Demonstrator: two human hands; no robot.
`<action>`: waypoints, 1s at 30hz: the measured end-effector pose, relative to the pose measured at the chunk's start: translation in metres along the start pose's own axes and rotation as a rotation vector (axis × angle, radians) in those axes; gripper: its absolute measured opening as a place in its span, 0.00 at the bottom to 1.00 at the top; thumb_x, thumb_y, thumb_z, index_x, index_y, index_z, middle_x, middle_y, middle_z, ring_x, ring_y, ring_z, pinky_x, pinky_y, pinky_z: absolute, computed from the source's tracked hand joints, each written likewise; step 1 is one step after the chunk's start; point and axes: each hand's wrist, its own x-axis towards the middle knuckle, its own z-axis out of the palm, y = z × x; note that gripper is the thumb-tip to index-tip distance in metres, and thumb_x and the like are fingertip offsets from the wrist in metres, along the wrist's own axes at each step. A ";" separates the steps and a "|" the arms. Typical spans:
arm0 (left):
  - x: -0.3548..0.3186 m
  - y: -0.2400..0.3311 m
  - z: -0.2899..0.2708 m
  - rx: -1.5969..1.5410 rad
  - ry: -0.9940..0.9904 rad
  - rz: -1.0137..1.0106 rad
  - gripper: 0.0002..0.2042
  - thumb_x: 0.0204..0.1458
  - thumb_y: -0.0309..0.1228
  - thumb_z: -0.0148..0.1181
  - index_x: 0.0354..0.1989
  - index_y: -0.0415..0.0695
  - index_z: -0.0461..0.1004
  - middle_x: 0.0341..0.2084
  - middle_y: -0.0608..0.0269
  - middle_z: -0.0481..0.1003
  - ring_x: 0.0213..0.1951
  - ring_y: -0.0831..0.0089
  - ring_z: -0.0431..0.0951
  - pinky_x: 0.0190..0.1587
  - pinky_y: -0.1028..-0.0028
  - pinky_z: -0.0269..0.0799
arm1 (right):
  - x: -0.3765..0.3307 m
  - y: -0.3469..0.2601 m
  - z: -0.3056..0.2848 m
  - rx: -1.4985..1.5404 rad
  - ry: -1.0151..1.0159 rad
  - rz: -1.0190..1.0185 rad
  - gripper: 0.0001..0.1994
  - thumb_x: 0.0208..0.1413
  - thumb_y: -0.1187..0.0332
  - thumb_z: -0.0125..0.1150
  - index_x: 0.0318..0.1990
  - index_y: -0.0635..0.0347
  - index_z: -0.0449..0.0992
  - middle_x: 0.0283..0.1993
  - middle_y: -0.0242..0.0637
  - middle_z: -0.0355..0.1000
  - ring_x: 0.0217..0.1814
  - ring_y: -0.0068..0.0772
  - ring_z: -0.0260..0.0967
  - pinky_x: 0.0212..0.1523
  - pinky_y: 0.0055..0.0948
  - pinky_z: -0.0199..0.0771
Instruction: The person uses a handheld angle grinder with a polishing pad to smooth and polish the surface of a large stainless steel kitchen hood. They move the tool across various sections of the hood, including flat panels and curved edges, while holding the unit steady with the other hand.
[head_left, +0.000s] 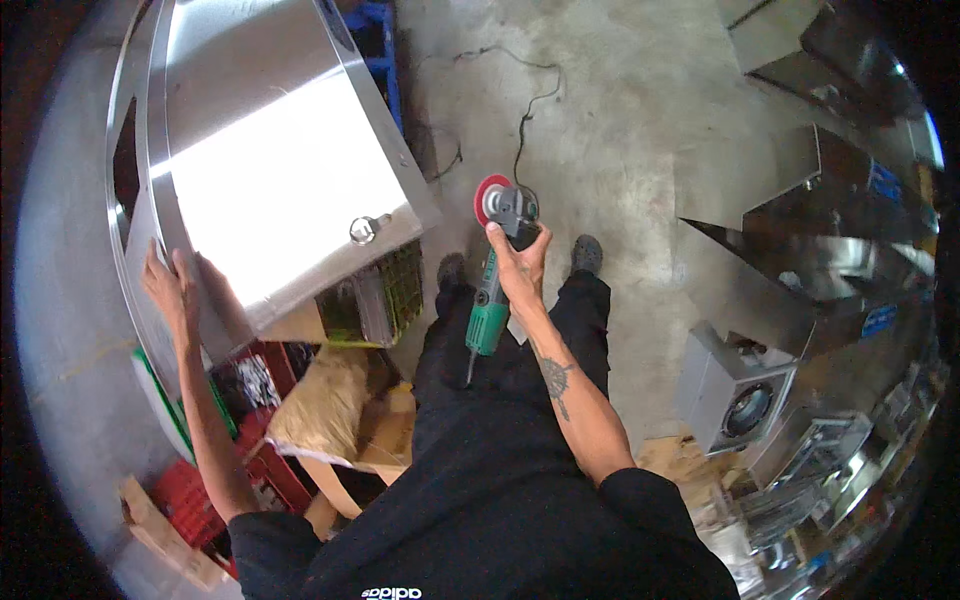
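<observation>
Holding the grinder [486, 322] in front of the body, the right hand [518, 268] is clamped around its dark neck, just behind the head. The tool sits above the legs, between the two shoes, with its green body pointing back toward the person and its red disc [483, 195] at the far end, facing up and to the left. A dark cord [524, 125] lies on the floor [640, 120] beyond the tool and bends away to the left.

The left hand [172, 290] is at the near left edge of a big shiny metal box [280, 180], its thumb and fingers apart; whether they pinch the edge, I cannot tell. A small round metal piece [362, 232] lies on top of the box, near its right corner.

Below the box are a green crate [408, 290], a tan bag [325, 400] and, just beside the bag, a cardboard box [388, 432]. Red crates [190, 500] sit under the left forearm. Well apart on the right, a grey box with a round opening [705, 385] stands on the floor near bent metal sheets [760, 275].
</observation>
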 end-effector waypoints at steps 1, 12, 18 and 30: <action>0.006 0.001 0.011 -0.081 0.035 0.093 0.35 0.74 0.51 0.56 0.81 0.41 0.60 0.80 0.36 0.54 0.81 0.39 0.53 0.81 0.45 0.49 | 0.002 -0.011 -0.003 0.057 0.010 0.060 0.40 0.64 0.50 0.77 0.70 0.64 0.59 0.64 0.52 0.71 0.62 0.41 0.74 0.64 0.42 0.75; 0.046 0.103 -0.048 -0.187 0.026 0.504 0.26 0.76 0.49 0.54 0.71 0.43 0.77 0.78 0.42 0.62 0.81 0.45 0.56 0.82 0.44 0.48 | -0.040 -0.052 0.030 0.489 0.282 -0.137 0.38 0.64 0.54 0.78 0.66 0.65 0.58 0.52 0.42 0.74 0.44 0.29 0.76 0.41 0.33 0.81; 0.137 0.142 -0.039 -0.574 -0.154 0.445 0.25 0.75 0.49 0.58 0.55 0.36 0.86 0.52 0.54 0.86 0.57 0.65 0.83 0.63 0.65 0.74 | -0.051 -0.069 0.031 0.557 0.320 -0.074 0.36 0.63 0.52 0.80 0.63 0.62 0.61 0.51 0.39 0.75 0.46 0.26 0.75 0.45 0.32 0.79; 0.145 0.136 -0.065 -0.406 -0.284 0.465 0.29 0.73 0.55 0.58 0.51 0.35 0.87 0.40 0.56 0.88 0.42 0.69 0.85 0.48 0.68 0.78 | -0.091 -0.096 0.058 0.531 0.341 -0.027 0.34 0.64 0.52 0.78 0.61 0.63 0.61 0.50 0.39 0.76 0.48 0.28 0.76 0.49 0.33 0.80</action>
